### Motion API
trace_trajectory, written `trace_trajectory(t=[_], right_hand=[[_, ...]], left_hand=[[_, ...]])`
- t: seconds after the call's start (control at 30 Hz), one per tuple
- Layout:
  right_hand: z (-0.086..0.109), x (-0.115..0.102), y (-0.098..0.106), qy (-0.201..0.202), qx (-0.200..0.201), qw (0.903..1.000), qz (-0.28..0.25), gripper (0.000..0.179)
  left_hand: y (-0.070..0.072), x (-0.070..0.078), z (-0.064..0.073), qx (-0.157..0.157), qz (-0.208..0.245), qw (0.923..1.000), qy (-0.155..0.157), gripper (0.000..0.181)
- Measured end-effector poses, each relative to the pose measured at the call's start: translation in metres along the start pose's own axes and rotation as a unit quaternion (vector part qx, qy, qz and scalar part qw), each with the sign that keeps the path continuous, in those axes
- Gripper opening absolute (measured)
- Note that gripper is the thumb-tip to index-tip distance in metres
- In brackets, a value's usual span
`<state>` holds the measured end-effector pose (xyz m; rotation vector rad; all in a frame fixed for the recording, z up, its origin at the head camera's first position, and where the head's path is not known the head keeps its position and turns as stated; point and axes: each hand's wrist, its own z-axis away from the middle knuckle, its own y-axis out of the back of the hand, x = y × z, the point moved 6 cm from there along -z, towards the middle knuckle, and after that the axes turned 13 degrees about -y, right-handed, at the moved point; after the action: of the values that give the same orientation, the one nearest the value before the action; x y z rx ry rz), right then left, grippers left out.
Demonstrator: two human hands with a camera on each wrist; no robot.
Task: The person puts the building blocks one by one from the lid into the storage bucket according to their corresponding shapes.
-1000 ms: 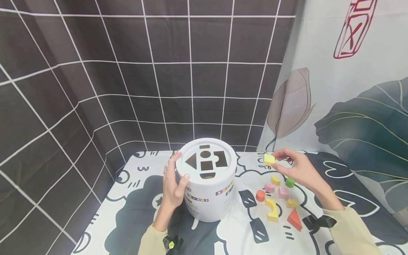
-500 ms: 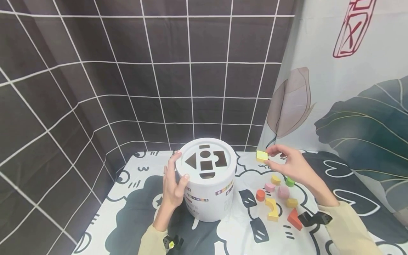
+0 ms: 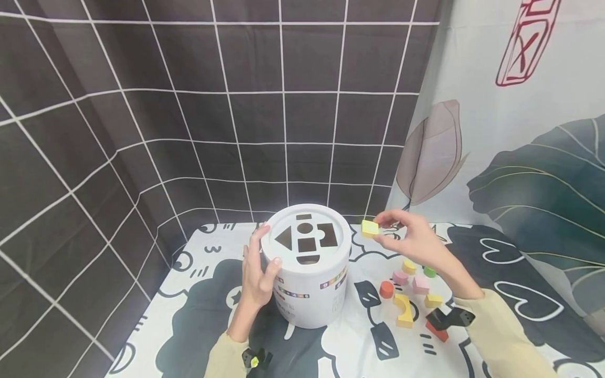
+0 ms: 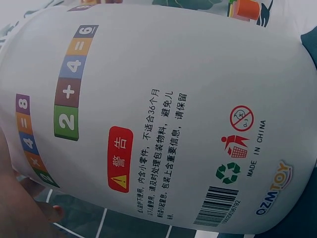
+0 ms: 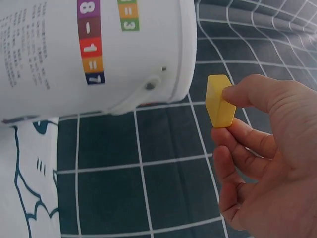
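A white bucket stands on the table, its lid cut with several shaped holes, including a triangle, a circle and a square. My left hand holds the bucket's left side, fingers and thumb curved at the lid's rim; in the left wrist view it shows at the lower left. Right of the lid, at about rim height, my right hand pinches a small yellow block between thumb and fingers. The right wrist view shows this yellow block apart from the bucket, just beyond its rim.
Loose blocks lie right of the bucket: a red-orange cylinder, a yellow arch, pink blocks, a green one and a red block partly behind the right wrist camera. A dark gridded cloth hangs behind.
My right hand has moved left toward the bucket with the yellow block, rising slightly. My left hand and the bucket have stayed in place.
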<state>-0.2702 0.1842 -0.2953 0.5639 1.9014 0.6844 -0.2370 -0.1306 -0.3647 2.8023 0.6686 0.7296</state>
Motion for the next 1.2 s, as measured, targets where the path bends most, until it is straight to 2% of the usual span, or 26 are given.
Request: trace_trajectory(t=[0.83, 1.03, 1.2], right_hand=[[-0.018, -0.048, -0.041, 0.052, -0.048, 0.9961, -0.054, 0.030], [-0.022, -0.060, -0.056, 0.067, -0.058, 0.9950, -0.047, 0.028], [-0.027, -0.068, -0.065, 0.060, -0.069, 0.9953, -0.033, 0.029]], left_hand=[[0.000, 0.001, -0.002, 0.001, 0.007, 1.0000, 0.000, 0.069], [0.001, 0.001, -0.001, 0.001, 0.003, 1.0000, 0.001, 0.068], [0.001, 0.001, -0.001, 0.001, 0.003, 1.0000, 0.002, 0.068]])
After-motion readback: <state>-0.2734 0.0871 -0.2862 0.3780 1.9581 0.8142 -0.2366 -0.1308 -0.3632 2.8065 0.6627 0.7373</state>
